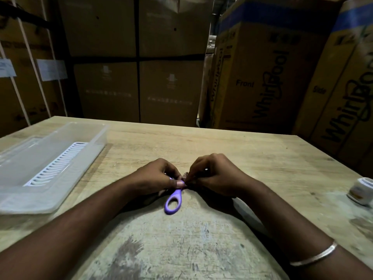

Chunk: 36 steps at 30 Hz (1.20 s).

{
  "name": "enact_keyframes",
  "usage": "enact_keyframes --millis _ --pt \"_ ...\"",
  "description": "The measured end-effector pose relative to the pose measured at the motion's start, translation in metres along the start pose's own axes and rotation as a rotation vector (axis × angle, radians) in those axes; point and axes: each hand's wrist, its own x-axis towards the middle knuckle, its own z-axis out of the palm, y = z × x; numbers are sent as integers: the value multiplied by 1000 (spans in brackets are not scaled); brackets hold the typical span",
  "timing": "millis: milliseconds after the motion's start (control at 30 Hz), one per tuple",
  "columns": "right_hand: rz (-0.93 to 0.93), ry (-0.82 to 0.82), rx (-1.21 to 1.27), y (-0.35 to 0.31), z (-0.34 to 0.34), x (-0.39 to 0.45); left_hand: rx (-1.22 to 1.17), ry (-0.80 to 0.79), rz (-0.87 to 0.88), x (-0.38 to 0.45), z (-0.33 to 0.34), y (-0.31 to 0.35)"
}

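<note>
**Position.** The left grip (pixel 155 176) pinches the stem of the purple-handled tool (pixel 178 191) between thumb and curled fingers, just above its loop. The tool lies low over the middle of the desk (pixel 201 142) with its loop end toward the person. Whether the loop touches the surface cannot be confirmed. The right grip (pixel 214 176) is drawn into a fingertip pinch on a small part at the tool's head. That part is hidden between the two hands and cannot be identified.

**Risks, as judged.**
- The working end is out of sight, so if it carries an edge, a slip of the right fingertips could bring them onto it.
- The left pinch is narrow and sits high on the stem, so a hard pull from the right could twist the tool loose.
- A small part that comes free suddenly could skid off across the desk.

The clear container (pixel 80 168) and the small jar (pixel 361 190) stand well apart from the work and look to be in no danger.
</note>
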Motion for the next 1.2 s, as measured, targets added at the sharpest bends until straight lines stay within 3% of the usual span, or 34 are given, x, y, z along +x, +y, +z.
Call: enact_keyframes --millis 200,467,700,933,1000,1133,1200 --pt "-114 -91 -182 -6 0 3 24 35 -30 1 2 2" --pt "-8 -115 -284 0 -11 -5 37 31 -44 -2 2 7" --pt "-159 -124 -346 -15 2 -1 38 43 -56 -1 3 5" --pt "42 -112 -281 3 -11 -6 45 45 -71 -4 3 9" --pt "81 -39 -215 8 -13 -9 49 49 -70 -6 1 10" --pt "188 388 129 11 -22 -10 81 144 -48 -7 -4 12" --pt "241 494 262 14 -27 -10 127 203 -34 -10 -4 15"
